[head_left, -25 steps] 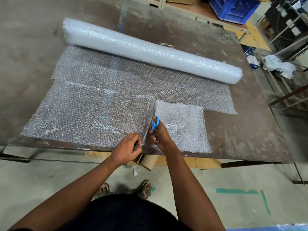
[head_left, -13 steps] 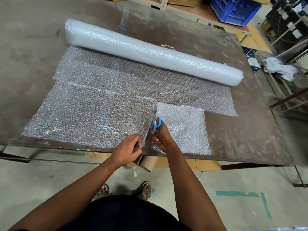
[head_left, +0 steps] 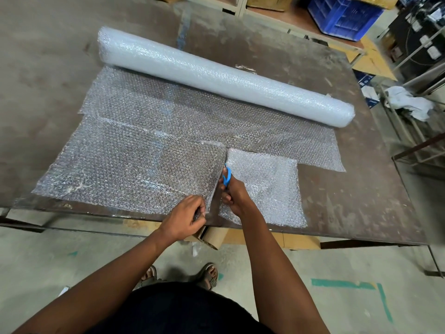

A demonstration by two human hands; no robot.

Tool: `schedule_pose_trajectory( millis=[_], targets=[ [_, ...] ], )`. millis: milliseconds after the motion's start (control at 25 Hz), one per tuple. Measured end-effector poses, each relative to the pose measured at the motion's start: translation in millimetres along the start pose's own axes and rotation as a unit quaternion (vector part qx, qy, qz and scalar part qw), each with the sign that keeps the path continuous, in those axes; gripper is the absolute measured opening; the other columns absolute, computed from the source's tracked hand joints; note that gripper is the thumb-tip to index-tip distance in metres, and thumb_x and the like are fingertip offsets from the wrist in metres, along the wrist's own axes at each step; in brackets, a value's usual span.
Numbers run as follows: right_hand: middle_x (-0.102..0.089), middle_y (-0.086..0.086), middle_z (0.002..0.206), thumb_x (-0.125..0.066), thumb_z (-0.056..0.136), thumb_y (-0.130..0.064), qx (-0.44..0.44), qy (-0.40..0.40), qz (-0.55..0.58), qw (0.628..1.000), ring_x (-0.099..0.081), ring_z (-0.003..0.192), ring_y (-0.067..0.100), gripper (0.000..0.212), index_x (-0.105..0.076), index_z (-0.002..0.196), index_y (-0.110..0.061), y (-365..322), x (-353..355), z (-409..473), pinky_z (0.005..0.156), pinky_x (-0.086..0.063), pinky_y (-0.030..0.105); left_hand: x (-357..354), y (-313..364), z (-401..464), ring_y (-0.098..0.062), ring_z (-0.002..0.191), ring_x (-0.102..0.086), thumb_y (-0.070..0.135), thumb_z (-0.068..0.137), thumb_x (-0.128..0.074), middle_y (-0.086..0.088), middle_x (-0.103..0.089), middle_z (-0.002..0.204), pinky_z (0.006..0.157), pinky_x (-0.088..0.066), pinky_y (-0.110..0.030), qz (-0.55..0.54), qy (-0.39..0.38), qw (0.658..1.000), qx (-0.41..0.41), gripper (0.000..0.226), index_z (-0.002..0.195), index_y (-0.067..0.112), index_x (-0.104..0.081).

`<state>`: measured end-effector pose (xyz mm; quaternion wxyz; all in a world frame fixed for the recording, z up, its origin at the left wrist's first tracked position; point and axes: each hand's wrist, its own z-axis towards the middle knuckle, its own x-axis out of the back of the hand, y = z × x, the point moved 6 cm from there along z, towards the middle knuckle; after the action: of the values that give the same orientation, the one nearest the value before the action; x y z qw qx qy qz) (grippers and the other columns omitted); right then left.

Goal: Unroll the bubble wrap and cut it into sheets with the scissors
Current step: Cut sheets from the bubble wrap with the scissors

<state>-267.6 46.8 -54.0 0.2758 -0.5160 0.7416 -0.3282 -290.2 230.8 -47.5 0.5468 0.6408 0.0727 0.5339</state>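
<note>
A long roll of bubble wrap (head_left: pixel 216 73) lies across the brown table (head_left: pixel 361 189), its unrolled sheet (head_left: pixel 134 162) spread toward me. My right hand (head_left: pixel 234 195) grips blue-handled scissors (head_left: pixel 226 176), whose blades sit in a cut running away from the near edge. My left hand (head_left: pixel 186 216) pinches the sheet's near edge just left of the cut. Right of the cut lies a smaller rectangular flap of wrap (head_left: pixel 267 186).
A cardboard tube (head_left: pixel 213 238) and flat cardboard sit under the table's near edge. A blue crate (head_left: pixel 344 15), shelving and a metal rack with white cloth (head_left: pixel 407 102) stand at the back right. My sandalled feet are on the concrete floor.
The scissors and my right hand have crept slightly farther along the cut, away from me. My left hand keeps its pinch on the sheet edge.
</note>
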Motion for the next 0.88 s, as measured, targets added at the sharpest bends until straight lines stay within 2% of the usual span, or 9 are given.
schedule_pose_trajectory(
  millis=[520,800,880],
  targets=[
    [-0.055,-0.001,0.068,-0.058,0.105,-0.056,-0.017,-0.011,0.017,1.000,-0.036,0.041,0.009,0.043,-0.058,0.089,-0.016,-8,-3,7,0.035,-0.022,0.021,0,1,-1,-0.013,0.082,-0.045,0.022,0.084,-0.052,0.008,-0.048,0.087,0.071,-0.040,-0.030,0.007,-0.004,1.000,0.005,0.012,0.090,0.027,-0.044],
    [-0.054,0.002,0.067,-0.055,0.110,-0.037,0.008,0.029,-0.042,0.999,-0.034,0.043,0.011,0.034,-0.065,0.093,-0.010,-15,11,4,0.040,-0.023,0.025,0,2,-1,-0.013,0.081,-0.044,0.021,0.084,-0.052,0.008,-0.047,0.086,0.070,-0.038,-0.029,0.007,-0.005,1.000,0.007,0.012,0.090,0.027,-0.043],
    [-0.059,0.004,0.068,-0.059,0.108,-0.041,0.051,0.046,-0.088,0.994,-0.040,0.043,0.014,0.038,-0.069,0.092,-0.008,-20,20,-10,0.042,-0.028,0.025,0,2,-1,-0.014,0.081,-0.045,0.022,0.084,-0.051,0.008,-0.047,0.086,0.069,-0.039,-0.031,0.005,-0.005,1.000,0.005,0.011,0.090,0.027,-0.043]
  ],
)
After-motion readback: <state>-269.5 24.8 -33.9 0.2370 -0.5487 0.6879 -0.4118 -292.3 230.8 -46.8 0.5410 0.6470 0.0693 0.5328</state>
